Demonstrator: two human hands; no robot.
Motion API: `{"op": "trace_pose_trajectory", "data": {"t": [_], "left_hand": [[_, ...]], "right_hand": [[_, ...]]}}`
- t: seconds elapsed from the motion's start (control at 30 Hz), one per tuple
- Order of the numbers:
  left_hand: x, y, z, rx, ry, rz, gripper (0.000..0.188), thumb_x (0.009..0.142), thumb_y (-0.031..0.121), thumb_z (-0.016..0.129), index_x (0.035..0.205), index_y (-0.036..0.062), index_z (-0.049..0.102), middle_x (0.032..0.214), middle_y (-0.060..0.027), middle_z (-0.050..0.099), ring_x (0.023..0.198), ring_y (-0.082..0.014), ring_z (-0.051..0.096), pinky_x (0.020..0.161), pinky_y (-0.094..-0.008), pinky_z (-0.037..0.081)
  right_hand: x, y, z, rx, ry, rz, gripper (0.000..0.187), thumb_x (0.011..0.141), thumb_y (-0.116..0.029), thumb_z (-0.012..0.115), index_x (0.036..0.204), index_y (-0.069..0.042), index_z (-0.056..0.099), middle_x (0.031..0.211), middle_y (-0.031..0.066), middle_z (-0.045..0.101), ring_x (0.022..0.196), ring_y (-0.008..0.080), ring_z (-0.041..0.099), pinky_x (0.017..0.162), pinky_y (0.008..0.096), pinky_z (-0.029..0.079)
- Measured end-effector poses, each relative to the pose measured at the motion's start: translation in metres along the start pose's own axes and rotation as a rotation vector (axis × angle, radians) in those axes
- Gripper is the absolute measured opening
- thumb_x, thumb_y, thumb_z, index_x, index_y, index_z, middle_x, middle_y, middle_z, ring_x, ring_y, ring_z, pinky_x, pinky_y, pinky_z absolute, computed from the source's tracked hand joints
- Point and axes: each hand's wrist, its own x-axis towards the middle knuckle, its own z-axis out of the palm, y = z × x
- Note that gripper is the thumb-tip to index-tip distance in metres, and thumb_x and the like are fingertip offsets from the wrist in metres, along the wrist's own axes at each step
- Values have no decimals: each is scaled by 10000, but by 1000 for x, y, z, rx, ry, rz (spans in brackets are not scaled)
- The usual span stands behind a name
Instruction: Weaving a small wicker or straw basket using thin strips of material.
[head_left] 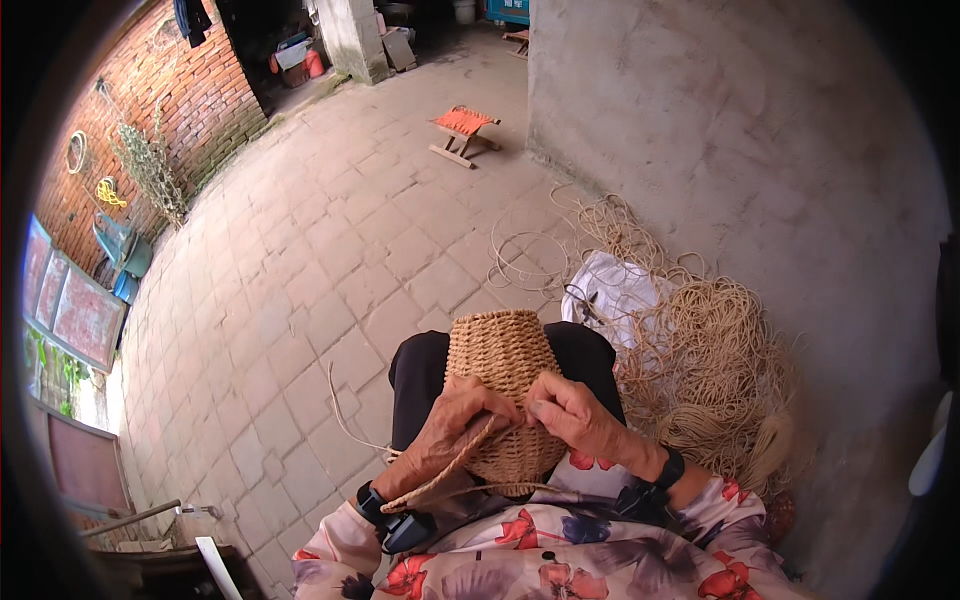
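Observation:
A tan woven basket lies across my lap between my dark-trousered knees. My left hand is closed at its left side, with the fingers around a thick twisted cord that loops down past my wrist. Against the basket's right side, my right hand is closed in a pinch close to the left fingertips. What its fingers hold is too small and hidden to tell. A thinner loose strand sticks out past my left forearm. Dark bands are around both wrists.
On my right, a large heap of tan cord lies beside a white sack with a dark tool on it, next to a grey wall. A small folding stool with an orange seat stands ahead on the paving.

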Motion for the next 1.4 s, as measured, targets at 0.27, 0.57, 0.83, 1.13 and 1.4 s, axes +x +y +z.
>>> {"op": "trace_pose_trajectory", "data": {"t": [0.27,0.57,0.83,1.13,1.4], "left_hand": [[0,6,2,12,13,-56,35,949,130,637,940,97,646,943,-23,716,840,-201,605,845,-337,408],[-2,9,9,234,81,-37,96,871,83,674,961,113,664,879,-44,639,858,-232,581,814,-376,406],[2,14,17,218,192,-77,136,811,26,717,920,64,643,840,-64,644,792,-254,602,793,-362,438],[3,23,26,357,228,-12,179,756,38,755,899,83,657,819,-47,650,771,-231,599,733,-353,419],[5,17,28,377,229,37,179,745,59,767,888,88,664,812,-43,657,748,-233,604,718,-359,422]], "right_hand": [[-5,2,4,-103,24,-97,158,1008,-166,502,948,-27,546,812,-19,557,672,61,502,629,232,427],[-18,-5,4,-357,291,-289,78,921,-72,630,891,-4,608,774,92,594,624,228,576,601,309,466],[-5,-12,25,-298,260,-208,105,881,-71,675,842,-13,596,691,117,592,586,267,597,556,355,464],[-7,-15,23,-460,287,-344,133,846,-68,684,816,-32,559,713,132,595,621,326,624,550,398,483],[-29,-51,-71,-689,282,49,112,878,-154,589,927,-71,646,720,156,650,650,345,650,581,411,503]]}}
